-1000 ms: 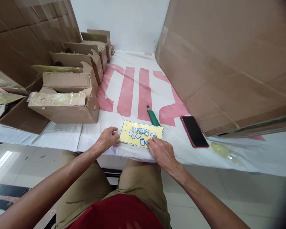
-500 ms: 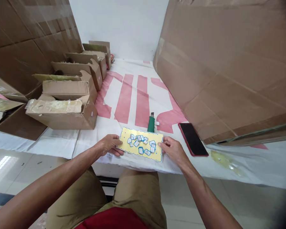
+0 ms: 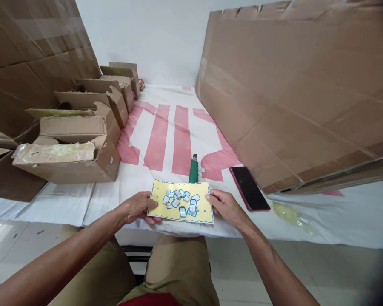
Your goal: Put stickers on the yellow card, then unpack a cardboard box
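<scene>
Holding yellow card (image 3: 201, 207) at both short ends: left hand (image 3: 136, 208) pinches left edge, thumb on top; right hand (image 3: 225, 204) grips right edge, fingers curled. Card at near table (image 3: 354, 212) edge, long axis left-right, roughly flat. Small blue-edged white pieces (image 3: 180, 199) heaped on card; writing on them too small to read. Green-handled tool (image 3: 193, 170) just beyond, blade pointing away. Dark phone (image 3: 249, 182) to right.
</scene>
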A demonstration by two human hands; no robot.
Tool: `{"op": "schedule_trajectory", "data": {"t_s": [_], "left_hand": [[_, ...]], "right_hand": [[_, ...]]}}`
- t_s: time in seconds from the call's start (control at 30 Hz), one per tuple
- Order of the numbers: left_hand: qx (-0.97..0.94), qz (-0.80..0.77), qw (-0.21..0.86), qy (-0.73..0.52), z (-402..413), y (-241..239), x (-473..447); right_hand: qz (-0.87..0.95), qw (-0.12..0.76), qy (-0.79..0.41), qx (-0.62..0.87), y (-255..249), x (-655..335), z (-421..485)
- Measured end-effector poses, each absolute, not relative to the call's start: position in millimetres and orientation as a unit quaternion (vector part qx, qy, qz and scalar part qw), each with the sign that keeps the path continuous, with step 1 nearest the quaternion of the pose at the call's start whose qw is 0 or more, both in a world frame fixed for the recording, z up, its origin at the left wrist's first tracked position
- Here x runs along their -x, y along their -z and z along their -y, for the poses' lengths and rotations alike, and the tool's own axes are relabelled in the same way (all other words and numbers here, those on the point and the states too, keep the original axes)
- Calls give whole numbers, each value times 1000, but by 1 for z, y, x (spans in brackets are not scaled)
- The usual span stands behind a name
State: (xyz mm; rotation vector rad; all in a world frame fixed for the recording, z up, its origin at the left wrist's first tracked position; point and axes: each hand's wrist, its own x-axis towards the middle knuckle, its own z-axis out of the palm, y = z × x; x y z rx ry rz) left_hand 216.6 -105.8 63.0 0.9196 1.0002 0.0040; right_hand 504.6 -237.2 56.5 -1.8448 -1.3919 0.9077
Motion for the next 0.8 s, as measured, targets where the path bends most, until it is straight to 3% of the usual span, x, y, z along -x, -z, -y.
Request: {"op": "schedule_trajectory", "data": {"t_s": [0.2,0.47,0.67,0.8], "left_hand": [[-436,-483,759,-12,114,-62,-201],[-425,-497,756,-24,118,-60,-192],[-403,-491,772,-38,117,-60,-194],[-394,-478,784,-24,113,-61,-193]], "right_hand": [[598,247,-126,752,-57,-534,201],[648,166,-39,742,-48,-537,148],[607,201,-49,767,-64,-534,169],[629,214,-256,702,-84,-515,207]]}}
